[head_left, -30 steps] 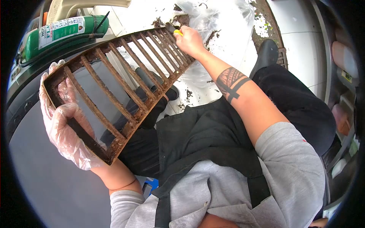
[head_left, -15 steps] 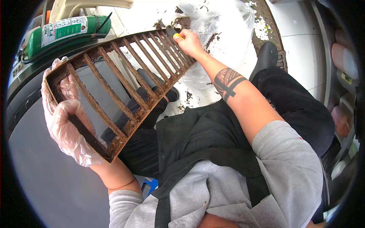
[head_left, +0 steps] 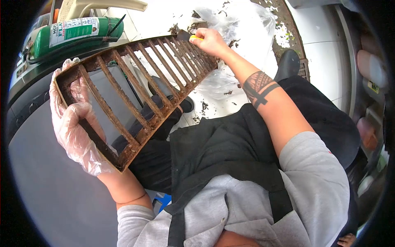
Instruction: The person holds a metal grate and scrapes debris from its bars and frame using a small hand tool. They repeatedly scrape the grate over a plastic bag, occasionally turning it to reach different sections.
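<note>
A long, rust-brown metal grate point(head_left: 150, 113) with slanted bars stretches in front of me, tilted, its far end over the littered floor. My left hand point(head_left: 78, 123), in a clear plastic glove, grips the near end, thumb over the frame. At the far end, my bare right hand point(head_left: 212, 42) is closed around a yellow-handled scraper point(head_left: 196, 38). The scraper's dark blade lies at the grate's upper edge; its exact contact is hard to make out. Brown crust covers the bars and inner frame.
Clear plastic sheeting point(head_left: 224, 24) with dark flakes lies on the white floor beyond the grate. A green fire extinguisher point(head_left: 78, 35) rests at the upper left beside a beige plastic piece point(head_left: 98, 5). A floor drain channel point(head_left: 293, 29) runs at the upper right.
The grate has shifted slightly to the right, with my left hand still on it. My right hand and the scraper have moved a little right and down.
</note>
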`<state>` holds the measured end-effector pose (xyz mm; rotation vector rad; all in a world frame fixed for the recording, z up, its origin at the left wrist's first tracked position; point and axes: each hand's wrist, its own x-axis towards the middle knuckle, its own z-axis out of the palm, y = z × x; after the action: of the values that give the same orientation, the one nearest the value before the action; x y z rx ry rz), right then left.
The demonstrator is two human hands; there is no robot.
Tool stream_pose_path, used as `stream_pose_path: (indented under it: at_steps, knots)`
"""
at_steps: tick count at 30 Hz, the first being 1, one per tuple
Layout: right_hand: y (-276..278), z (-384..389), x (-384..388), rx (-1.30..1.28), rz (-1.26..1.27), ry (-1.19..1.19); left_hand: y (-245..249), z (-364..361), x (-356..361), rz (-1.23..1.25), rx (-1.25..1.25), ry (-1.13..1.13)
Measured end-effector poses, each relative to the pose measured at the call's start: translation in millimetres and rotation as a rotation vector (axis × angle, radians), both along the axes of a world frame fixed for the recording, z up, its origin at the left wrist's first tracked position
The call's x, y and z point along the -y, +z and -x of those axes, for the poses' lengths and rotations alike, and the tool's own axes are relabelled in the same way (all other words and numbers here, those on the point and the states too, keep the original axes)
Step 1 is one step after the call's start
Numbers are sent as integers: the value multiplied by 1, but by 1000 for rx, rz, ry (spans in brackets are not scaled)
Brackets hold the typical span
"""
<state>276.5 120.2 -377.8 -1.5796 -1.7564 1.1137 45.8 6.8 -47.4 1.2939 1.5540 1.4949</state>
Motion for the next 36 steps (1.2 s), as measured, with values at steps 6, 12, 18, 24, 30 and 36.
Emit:
stream_pose_path:
  at_steps: [6,12,18,24,30,36]
  knots:
    - [7,16,8,98,-227,-3,0,4,1,8,43,-28]
    - [7,2,9,30,2,58,2,1,1,1,60,8]
    - [9,-4,8,154,-95,-10,-2,22,2,-52,118,-87]
    - [53,-18,-2,317,110,-36,-6,24,-23,-1,37,-21]
    - [18,13,-8,390,-181,274,4,4,-26,-44,172,35]
    - [51,-33,8,627,18,304,9,2,-29,-104,146,-58]
